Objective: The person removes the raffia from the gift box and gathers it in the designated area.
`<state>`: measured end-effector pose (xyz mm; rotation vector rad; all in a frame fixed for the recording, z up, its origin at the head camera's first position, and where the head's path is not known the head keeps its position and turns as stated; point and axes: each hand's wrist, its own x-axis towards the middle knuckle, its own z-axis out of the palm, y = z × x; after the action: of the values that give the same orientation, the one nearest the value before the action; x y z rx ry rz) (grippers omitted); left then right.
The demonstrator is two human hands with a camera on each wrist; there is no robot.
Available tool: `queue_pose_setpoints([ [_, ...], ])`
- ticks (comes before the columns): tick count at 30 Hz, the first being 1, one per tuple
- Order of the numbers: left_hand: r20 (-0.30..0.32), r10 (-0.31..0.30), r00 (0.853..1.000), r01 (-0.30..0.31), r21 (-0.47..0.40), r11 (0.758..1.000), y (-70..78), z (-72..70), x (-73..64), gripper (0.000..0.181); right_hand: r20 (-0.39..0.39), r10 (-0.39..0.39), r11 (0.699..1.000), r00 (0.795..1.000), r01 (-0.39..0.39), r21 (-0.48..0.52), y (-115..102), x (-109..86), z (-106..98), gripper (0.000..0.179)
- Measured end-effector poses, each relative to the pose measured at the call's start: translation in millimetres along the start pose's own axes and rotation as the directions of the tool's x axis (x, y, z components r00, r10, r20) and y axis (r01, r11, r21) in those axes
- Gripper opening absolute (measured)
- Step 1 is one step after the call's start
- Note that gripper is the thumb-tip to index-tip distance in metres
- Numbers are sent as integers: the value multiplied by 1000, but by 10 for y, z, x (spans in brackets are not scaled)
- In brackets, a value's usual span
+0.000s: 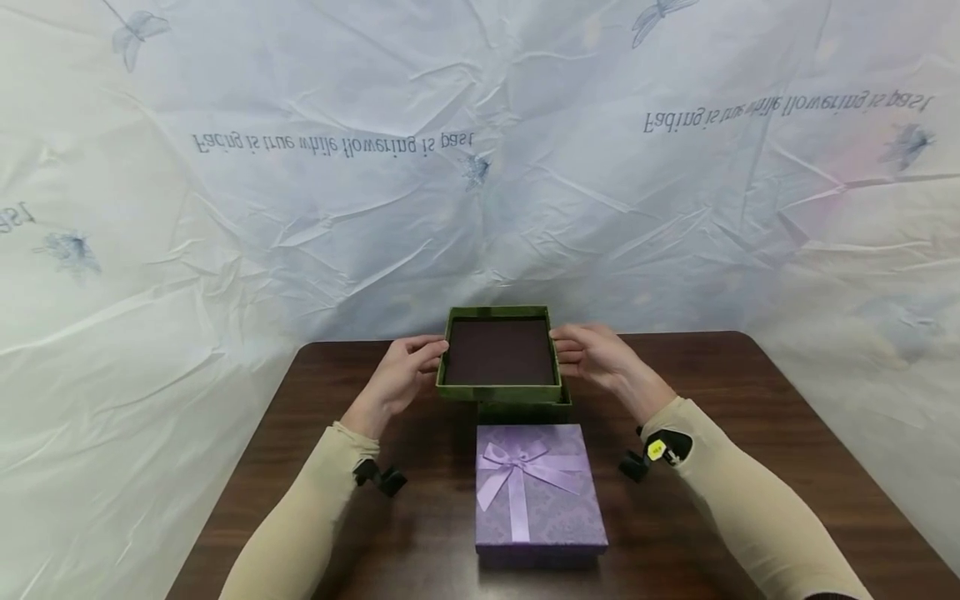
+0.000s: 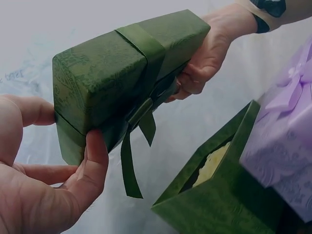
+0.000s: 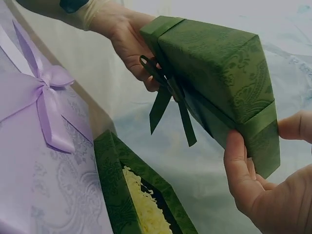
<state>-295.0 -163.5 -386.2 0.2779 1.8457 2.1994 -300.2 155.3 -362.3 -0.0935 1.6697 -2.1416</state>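
Observation:
A green box lid (image 1: pixel 498 393) is held up over the table, its dark brown inside facing the head camera. My left hand (image 1: pixel 397 373) pinches its left side between thumb and fingers, and my right hand (image 1: pixel 600 357) grips the right side the same way. Both wrist views show the lid's patterned outside with a green ribbon and a bow (image 2: pixel 141 111) hanging from the underside. Below it is an open green box base (image 3: pixel 108 163), with pale yellow shredded paper (image 3: pixel 146 204) inside. In the head view the lid hides most of that base.
A purple gift box (image 1: pixel 540 487) with a lilac ribbon bow stands on the brown wooden table (image 1: pixel 315 417), just nearer to me than the green base. Behind the table's far edge hangs a wrinkled pale sheet (image 1: pixel 337 217) with printed writing; it also covers both sides.

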Motion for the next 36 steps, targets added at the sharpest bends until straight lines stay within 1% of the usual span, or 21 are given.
queue_pose_setpoints([
  [5,-18,12,1000,-11,20,1000,13,-152,-24,54,42,37,998,998,-35,-43,-32,109,102,12],
  [8,-32,9,999,-8,29,1000,20,-260,-46,55,60,50,996,997,-45,-74,-37,191,179,9],
  [10,-45,1,999,1,36,999,21,-327,-64,56,59,59,994,997,-53,-92,-29,247,233,10],
  [11,-49,-1,999,3,36,999,14,-361,-69,55,57,62,993,996,-56,-108,-21,275,258,13],
  [16,-87,-10,996,12,19,1000,-12,-513,-93,54,54,93,981,994,-82,-174,2,401,379,36],
  [20,-111,-11,994,14,26,1000,-22,-620,-107,54,50,98,970,994,-84,-228,21,490,472,44],
  [24,-133,-5,991,11,45,999,-42,-728,-121,52,49,103,965,993,-88,-249,49,577,565,44],
  [28,-159,-3,987,15,74,997,-62,-828,-154,53,48,120,964,992,-105,-246,70,653,660,42],
  [30,-184,-1,983,18,89,996,-71,-865,-169,53,48,125,962,991,-109,-252,80,694,699,40],
  [36,-224,-7,975,35,121,992,-106,-959,-182,53,29,146,951,989,-132,-280,133,818,772,35],
])
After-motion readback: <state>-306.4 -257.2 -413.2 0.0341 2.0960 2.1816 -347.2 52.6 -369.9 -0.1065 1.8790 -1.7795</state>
